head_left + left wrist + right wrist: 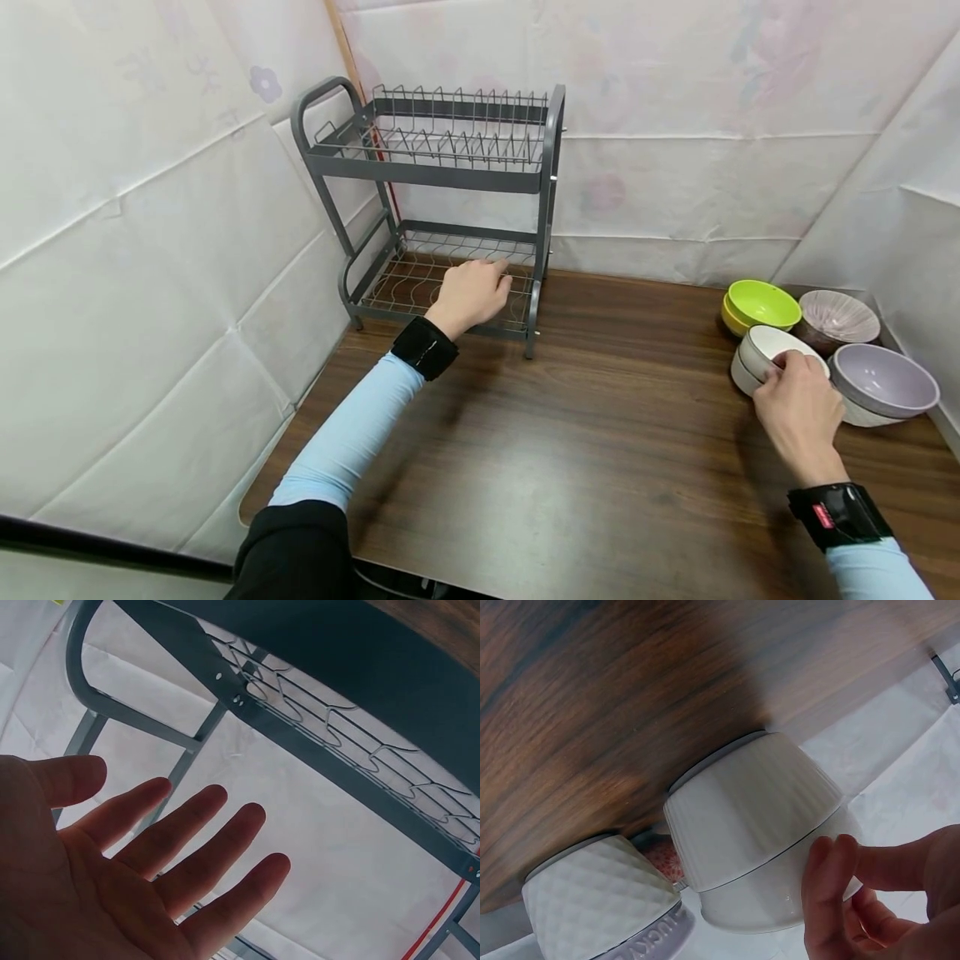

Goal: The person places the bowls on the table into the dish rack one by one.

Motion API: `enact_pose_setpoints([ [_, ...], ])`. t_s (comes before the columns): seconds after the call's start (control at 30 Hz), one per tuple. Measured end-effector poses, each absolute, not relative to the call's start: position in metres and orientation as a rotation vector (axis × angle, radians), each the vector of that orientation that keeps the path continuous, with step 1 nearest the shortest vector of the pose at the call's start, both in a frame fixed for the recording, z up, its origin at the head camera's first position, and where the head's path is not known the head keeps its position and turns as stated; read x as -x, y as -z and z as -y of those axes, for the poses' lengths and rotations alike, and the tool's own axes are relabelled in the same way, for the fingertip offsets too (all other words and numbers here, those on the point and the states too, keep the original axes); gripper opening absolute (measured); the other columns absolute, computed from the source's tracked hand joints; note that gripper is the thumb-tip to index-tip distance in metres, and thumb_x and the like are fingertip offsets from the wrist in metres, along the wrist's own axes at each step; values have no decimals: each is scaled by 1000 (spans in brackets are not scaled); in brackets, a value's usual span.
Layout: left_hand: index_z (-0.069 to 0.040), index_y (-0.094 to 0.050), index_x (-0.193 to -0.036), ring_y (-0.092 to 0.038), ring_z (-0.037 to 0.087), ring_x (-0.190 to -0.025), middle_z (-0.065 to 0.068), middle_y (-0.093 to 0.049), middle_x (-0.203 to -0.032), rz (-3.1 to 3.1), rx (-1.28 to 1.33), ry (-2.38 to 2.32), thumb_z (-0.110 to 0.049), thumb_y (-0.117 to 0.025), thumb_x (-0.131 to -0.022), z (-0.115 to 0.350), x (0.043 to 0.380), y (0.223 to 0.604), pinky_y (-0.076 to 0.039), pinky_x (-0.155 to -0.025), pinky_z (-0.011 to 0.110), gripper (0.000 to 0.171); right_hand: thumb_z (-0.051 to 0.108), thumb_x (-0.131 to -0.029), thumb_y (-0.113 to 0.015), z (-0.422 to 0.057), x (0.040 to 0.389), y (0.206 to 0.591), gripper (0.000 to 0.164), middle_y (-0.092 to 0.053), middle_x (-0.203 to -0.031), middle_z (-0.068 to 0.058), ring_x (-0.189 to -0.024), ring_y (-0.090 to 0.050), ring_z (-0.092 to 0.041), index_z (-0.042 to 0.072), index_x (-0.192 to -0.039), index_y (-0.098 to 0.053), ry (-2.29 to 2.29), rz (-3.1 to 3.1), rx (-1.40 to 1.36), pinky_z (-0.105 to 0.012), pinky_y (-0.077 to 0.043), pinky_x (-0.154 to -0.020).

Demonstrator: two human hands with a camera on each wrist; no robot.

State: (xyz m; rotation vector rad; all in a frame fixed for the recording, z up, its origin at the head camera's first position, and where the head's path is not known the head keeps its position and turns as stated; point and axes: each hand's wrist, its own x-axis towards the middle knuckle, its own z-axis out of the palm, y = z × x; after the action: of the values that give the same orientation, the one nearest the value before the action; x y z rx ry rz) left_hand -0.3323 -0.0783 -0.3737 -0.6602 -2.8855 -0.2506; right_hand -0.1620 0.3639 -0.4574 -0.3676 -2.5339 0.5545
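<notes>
My right hand (801, 408) pinches the rim of a white bowl (754, 900), the upper of two white bowls stacked on the table. Below it sits the ribbed lower white bowl (754, 814). At the other side, my left hand (470, 293) hovers in front of the lower shelf of a dark grey two-tier dish rack (423, 175). Its fingers (202, 847) are spread and relaxed in the left wrist view, with nothing held. Both tiers of the rack have wire dividers, and no dishes stand in them.
Behind the white stack, a green bowl (765, 303) sits in a yellow one (733, 318). A fluted brownish bowl (838, 317) stands beside them. To the right, a lilac bowl (885, 380) rests on a white textured bowl (600, 900). White sheeting (675, 192) encloses the wooden table (570, 467).
</notes>
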Motion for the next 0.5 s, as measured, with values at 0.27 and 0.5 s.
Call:
enact_pose_setpoints([
  [0.27,-14,-57,-153,-69,30,-112,12,-67,-137,2873,668,226,-34,-41,-114,75,327,367,-58,-74,45,46,2,-96,-61,-362,164,454,17,-57,-110,-34,-91,-55,-66,-9,-109,-61,-545,2426,305,-75,-36,-66],
  [0.5,-15,-54,-155,-70,29,-99,11,-67,-138,2854,704,201,-35,-42,-114,70,324,367,-50,-58,36,48,0,-95,-63,-345,167,439,14,-59,-110,-31,-85,-57,-65,-6,-107,-64,-527,2354,192,-74,-37,-62],
])
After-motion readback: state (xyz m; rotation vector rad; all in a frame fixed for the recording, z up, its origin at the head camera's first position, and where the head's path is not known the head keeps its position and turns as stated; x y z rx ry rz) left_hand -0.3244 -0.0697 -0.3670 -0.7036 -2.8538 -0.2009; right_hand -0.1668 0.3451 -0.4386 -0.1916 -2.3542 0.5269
